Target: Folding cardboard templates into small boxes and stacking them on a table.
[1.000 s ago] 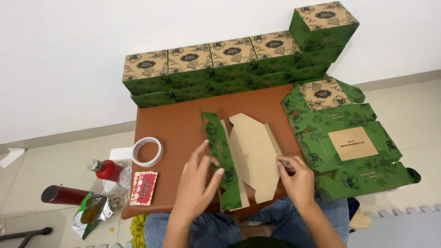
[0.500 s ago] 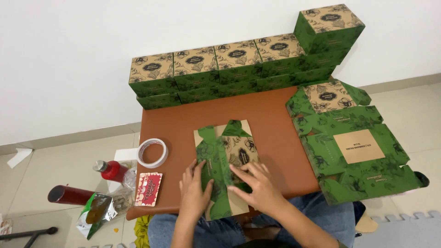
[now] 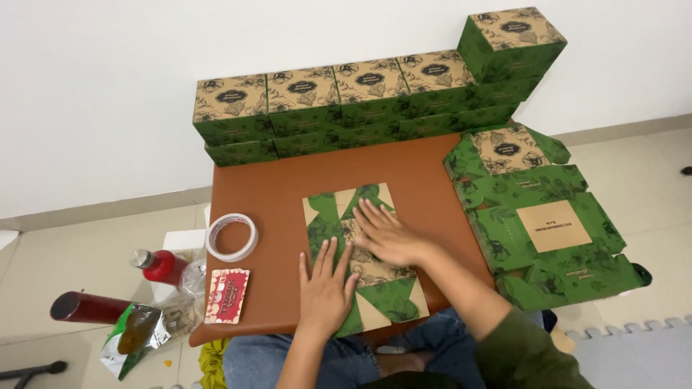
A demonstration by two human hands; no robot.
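Observation:
A flat green and tan cardboard box blank [image 3: 339,209] lies folded on the brown table [image 3: 281,187]. My left hand [image 3: 326,288] presses flat on its lower left part, fingers spread. Crossing over it from the right, my right hand [image 3: 388,235] lies palm down on the middle of the blank. Neither hand grips anything.
Assembled green boxes [image 3: 360,101] are stacked along the wall at the table's back. A pile of unfolded box blanks [image 3: 548,223] lies to the right. A tape roll [image 3: 231,236] and a red card [image 3: 227,295] sit at the left; bottles [image 3: 158,266] and a snack bag [image 3: 133,335] are on the floor.
The blank was held up half open a second ago; its flaps have been folded over and it now lies flat on the table under both palms.

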